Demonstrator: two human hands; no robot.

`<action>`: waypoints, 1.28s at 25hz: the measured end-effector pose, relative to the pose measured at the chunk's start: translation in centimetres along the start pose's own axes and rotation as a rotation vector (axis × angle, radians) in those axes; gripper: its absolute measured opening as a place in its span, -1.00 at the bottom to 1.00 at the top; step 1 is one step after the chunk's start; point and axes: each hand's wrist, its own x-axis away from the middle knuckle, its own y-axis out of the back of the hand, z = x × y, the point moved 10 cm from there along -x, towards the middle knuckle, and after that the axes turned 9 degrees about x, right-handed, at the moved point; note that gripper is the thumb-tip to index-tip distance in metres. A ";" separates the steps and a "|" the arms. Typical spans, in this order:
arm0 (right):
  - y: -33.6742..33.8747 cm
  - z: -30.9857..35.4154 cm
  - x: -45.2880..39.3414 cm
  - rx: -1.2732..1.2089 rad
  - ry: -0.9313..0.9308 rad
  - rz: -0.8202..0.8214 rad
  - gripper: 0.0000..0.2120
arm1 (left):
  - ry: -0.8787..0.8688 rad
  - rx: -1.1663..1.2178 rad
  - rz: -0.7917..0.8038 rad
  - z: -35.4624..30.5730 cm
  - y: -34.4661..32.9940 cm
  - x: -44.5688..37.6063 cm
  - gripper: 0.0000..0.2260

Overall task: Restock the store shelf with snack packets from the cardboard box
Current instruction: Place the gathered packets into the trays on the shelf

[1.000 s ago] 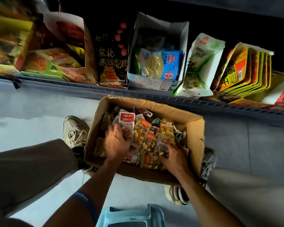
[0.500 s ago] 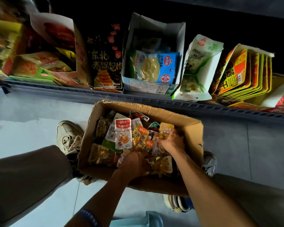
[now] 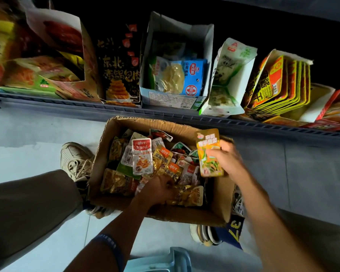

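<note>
One yellow-green snack packet (image 3: 209,153) now lifted clear of cardboard box (image 3: 220,201), pinched in right hand (image 3: 227,160), toward 1 o'clock shelf (image 3: 165,114); first placement pending. Left hand (image 3: 158,190) down among packets, grip indeterminate.

Dim, shadowed shelf (image 3: 165,114); motion-blurred right hand (image 3: 227,160); wide-angle edge distortion.

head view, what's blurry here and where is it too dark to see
Head view: the right hand and its yellow packet are smeared by motion; the left hand in the box is sharper. The shelf back falls into black shadow, its left end soft, and the wide lens bows the shelf edge.
</note>
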 end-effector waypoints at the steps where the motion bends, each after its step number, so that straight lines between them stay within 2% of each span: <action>1: -0.3 -0.3 0.4 0.115 -0.017 0.077 -0.58 | -0.002 -0.002 -0.083 -0.8 1.2 -0.2 -0.76; 2: -1.2 -0.6 1.2 0.252 -0.026 0.167 -0.56 | -0.018 -0.012 -0.195 -1.9 2.8 -0.7 -0.75; 3: -2.8 -1.0 2.3 0.389 -0.019 0.262 -0.66 | -0.047 -0.040 -0.285 -3.3 4.3 -1.5 -0.75; 5: -6.6 -2.6 4.3 0.603 0.042 0.385 -0.86 | -0.148 -0.147 -0.284 -6.4 5.4 -4.2 -0.80; 7: -9.1 -4.3 5.9 0.674 0.097 0.344 -0.81 | -0.186 -0.283 -0.180 -8.1 4.7 -7.3 -0.79; 9: -9.3 -5.5 6.7 0.720 0.117 0.171 -0.71 | -0.092 -0.410 -0.094 -7.1 3.5 -9.9 -0.73; 12: -8.9 -5.8 7.2 0.700 0.156 0.024 -0.70 | 0.013 -0.545 0.018 -5.1 1.7 -11.5 -0.73; 20: -9.5 -6.5 6.5 0.640 0.174 0.046 -0.68 | 0.092 -0.624 0.194 -4.6 0.3 -10.3 -0.66; 22: -8.8 -6.8 6.4 0.580 0.141 0.047 -0.71 | 0.105 -0.586 0.160 -5.1 0.5 -9.3 -0.69; 26: -8.1 -7.1 6.2 0.476 0.122 0.081 -0.76 | 0.027 -0.536 -0.007 -8.0 2.2 -6.6 -0.78; 30: -7.2 -6.4 6.6 0.358 0.127 0.073 -0.75 | -0.040 -0.486 -0.070 -13.9 7.9 -3.2 -0.86; 32: -5.5 -4.9 7.4 0.337 0.158 -0.015 -0.79 | -0.103 -0.441 -0.082 -16.9 10.9 -0.5 -0.85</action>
